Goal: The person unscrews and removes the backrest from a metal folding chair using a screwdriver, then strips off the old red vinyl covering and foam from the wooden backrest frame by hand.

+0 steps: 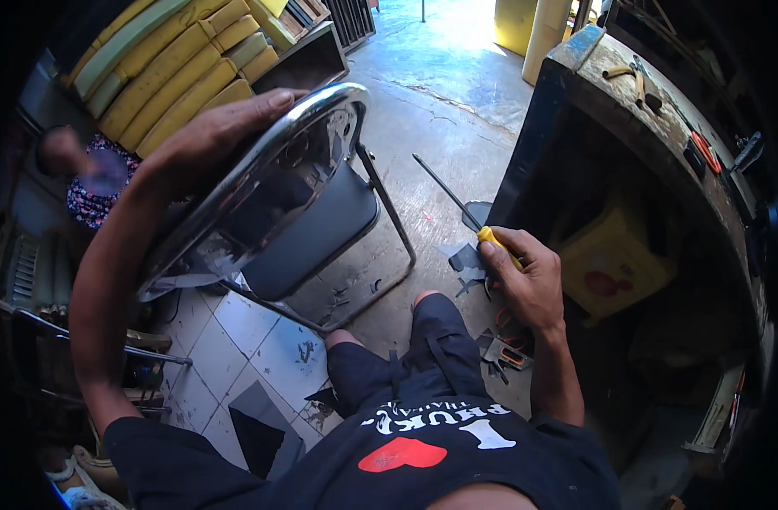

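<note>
Fingers grip chair frame — right hand holds screwdriver.

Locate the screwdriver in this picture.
In the head view the screwdriver is right of centre, its yellow handle gripped in the right hand, its shaft pointing up-left over the concrete floor, beside the chair.
</note>
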A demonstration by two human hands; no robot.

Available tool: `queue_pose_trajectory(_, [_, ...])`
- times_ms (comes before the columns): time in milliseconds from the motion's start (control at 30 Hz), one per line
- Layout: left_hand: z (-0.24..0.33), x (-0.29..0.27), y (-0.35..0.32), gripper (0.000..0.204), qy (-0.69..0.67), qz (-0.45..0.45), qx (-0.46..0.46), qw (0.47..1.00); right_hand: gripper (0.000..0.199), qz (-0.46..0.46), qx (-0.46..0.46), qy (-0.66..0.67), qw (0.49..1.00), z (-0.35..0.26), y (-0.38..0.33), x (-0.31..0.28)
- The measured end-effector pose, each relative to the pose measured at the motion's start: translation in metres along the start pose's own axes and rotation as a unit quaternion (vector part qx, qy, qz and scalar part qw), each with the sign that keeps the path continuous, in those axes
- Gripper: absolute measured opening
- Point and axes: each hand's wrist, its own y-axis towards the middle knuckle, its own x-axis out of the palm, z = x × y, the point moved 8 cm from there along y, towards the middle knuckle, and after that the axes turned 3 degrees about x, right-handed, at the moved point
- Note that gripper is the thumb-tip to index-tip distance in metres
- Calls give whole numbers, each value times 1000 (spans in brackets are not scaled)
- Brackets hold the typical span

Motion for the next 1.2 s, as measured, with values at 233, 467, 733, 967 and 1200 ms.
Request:
queue_pose_trajectory(233, [14, -7, 9, 48, 219, 23, -6, 976, 37, -64, -162, -46, 984, -83, -43, 22])
queue_pose_trajectory(467, [16, -21, 3, 46, 263, 94, -3, 960, 35, 2, -215, -79, 973, -117, -32, 53])
queue_pose_trajectory(733, [16, -16, 7, 48, 283, 101, -5, 954, 31, 43, -206, -109, 971, -132, -32, 53])
queue_pose_trajectory(967, [19, -22, 11, 48, 345, 111, 0, 932, 32, 47, -213, -122, 968, -136, -29, 52])
queue_pose_trajectory(1200, [24, -20, 8, 55, 334, 114, 17, 935, 32, 39, -186, -134, 973, -137, -30, 52])
